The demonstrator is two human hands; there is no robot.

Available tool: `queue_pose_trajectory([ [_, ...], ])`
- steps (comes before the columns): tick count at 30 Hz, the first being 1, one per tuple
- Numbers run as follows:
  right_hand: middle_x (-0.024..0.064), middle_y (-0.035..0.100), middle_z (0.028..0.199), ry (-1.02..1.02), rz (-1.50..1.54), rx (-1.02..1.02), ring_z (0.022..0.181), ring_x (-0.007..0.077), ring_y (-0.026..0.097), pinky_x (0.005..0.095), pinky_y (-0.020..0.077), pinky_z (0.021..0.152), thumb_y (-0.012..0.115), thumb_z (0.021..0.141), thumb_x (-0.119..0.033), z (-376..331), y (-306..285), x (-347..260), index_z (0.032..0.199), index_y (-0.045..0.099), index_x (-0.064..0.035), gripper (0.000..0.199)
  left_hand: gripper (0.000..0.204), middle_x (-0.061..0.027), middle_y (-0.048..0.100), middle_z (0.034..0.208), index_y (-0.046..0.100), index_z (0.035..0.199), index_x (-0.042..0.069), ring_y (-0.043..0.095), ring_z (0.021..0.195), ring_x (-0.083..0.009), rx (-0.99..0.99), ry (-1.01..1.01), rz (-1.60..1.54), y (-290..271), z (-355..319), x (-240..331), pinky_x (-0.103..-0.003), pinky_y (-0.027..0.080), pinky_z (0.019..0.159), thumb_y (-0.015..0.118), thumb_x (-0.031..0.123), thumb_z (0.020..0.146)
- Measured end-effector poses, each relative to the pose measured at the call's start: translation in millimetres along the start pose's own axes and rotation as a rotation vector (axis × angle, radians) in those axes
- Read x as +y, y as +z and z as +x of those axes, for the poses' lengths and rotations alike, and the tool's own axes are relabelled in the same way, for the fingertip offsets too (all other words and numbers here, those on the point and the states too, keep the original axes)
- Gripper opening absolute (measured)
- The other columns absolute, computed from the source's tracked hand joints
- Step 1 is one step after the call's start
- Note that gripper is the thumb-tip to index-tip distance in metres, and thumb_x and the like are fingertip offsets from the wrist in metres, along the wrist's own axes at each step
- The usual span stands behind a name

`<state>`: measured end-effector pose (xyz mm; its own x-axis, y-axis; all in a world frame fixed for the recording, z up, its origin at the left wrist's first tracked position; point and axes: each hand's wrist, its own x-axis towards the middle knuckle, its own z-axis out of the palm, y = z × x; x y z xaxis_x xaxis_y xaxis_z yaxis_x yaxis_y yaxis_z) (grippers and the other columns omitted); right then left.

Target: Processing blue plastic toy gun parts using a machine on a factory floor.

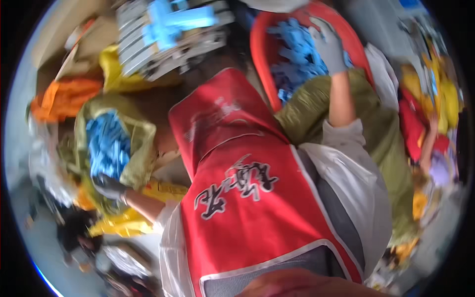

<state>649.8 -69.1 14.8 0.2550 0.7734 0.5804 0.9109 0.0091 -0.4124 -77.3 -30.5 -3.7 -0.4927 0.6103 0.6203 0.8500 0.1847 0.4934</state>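
Note:
My right hand (pixel 328 45), in a pale grey glove, is over the right side of a red tub (pixel 262 54). Its fingers are bent and apart, and nothing shows between them. Small light-blue plastic pieces (pixel 299 42) fill the tub beneath it. On the other side, my left hand (pixel 110 188), in a darker grey glove, touches the near edge of an olive woven sack (pixel 141 131). More blue plastic pieces (pixel 108 141) lie in the sack's mouth, right by its fingers. Blur hides how those fingers are bent.
At the top, a larger light-blue plastic part (pixel 173 22) lies on a grey slatted block (pixel 133 47). An olive sheet (pixel 316 101) drapes by the tub. Orange (pixel 69 99) and yellow bags (pixel 116 72) are at the left. Another person in red (pixel 415 119) is at the far right.

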Motion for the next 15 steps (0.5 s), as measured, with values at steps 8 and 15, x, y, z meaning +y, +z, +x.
queue_pose_trajectory([
  [8, 0.0168, 0.055, 0.122, 0.394, -0.21, -0.615, 0.109, 0.0344, 0.055, 0.0429, 0.0447, 0.092, 0.054, 0.085, -0.033, -106, 76, 122, 0.121, 0.055, -0.0118, 0.041, 0.028, -0.013, 0.063, 0.113, 0.06, 0.115, -0.002, 0.061, 0.101, -0.0192, -0.422, -0.045, -0.223, 50, -41, 98, -0.028, 0.049, 0.089, 0.054, 0.016, 0.094],
  [15, 0.0094, 0.045, 0.134, 0.402, -0.547, -0.77, 0.106, 0.0321, 0.059, 0.0464, 0.047, 0.086, 0.049, 0.087, -0.02, -109, 164, 113, 0.13, 0.048, -0.0209, 0.044, 0.026, -0.0072, 0.065, 0.109, 0.061, 0.115, 0.002, 0.061, 0.098, -0.0156, -0.572, 0.142, -0.323, 58, -45, 157, -0.027, 0.048, 0.086, 0.053, 0.015, 0.094],
])
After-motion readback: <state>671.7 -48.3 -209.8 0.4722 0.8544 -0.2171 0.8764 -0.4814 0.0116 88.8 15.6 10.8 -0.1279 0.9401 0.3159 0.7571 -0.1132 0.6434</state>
